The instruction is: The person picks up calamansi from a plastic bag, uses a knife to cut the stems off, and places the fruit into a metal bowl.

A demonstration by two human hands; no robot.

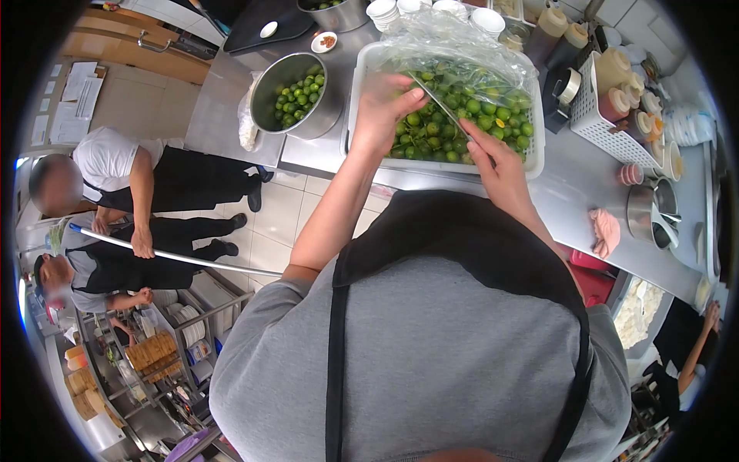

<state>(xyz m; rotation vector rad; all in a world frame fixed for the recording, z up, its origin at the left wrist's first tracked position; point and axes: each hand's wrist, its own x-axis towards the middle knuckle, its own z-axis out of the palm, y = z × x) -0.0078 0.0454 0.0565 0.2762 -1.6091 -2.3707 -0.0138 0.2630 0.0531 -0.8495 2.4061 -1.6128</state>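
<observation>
My right hand (496, 158) is closed around the handle of a knife (440, 105), its thin blade pointing up and left over the limes. My left hand (387, 108) is above the left side of a white plastic tub (356, 92), close to the blade's tip. Its thumb and index finger are apart with nothing visible between them; the other fingers are partly blurred. Small green limes (431, 127) fill the tub, one showing a yellow patch. A clear plastic bag (462, 50) is bunched over the tub's far side.
Left of the tub stands a metal pot (329, 104) of limes. White bowls (486, 21) are stacked behind. A white basket (581, 115) of sauce bottles and a pink cloth (606, 232) are to the right. Two people (115, 169) stand at left, one holding a pole (185, 256).
</observation>
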